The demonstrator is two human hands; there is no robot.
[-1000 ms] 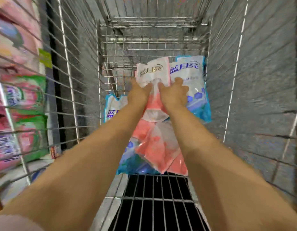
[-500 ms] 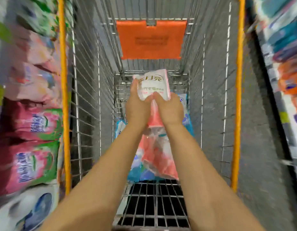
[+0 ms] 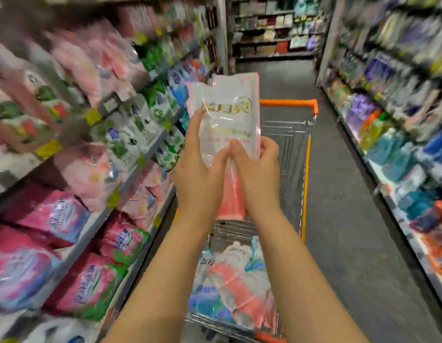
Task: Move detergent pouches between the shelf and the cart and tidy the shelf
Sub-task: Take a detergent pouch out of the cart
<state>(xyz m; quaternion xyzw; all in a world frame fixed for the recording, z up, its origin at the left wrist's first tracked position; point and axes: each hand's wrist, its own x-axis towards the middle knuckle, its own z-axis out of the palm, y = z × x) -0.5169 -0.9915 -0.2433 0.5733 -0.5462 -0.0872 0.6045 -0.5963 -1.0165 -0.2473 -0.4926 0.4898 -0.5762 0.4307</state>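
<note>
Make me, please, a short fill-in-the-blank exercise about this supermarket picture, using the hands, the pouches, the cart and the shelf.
1. The left hand and the right hand grip one pouch, held ____ the cart.
2. The cart's top rim is coloured ____.
3. Other pouches lie ____ the cart.
4. The shelf stocked with pink packs is on the person's ____ side.

Missing words: above; orange; inside; left.
</note>
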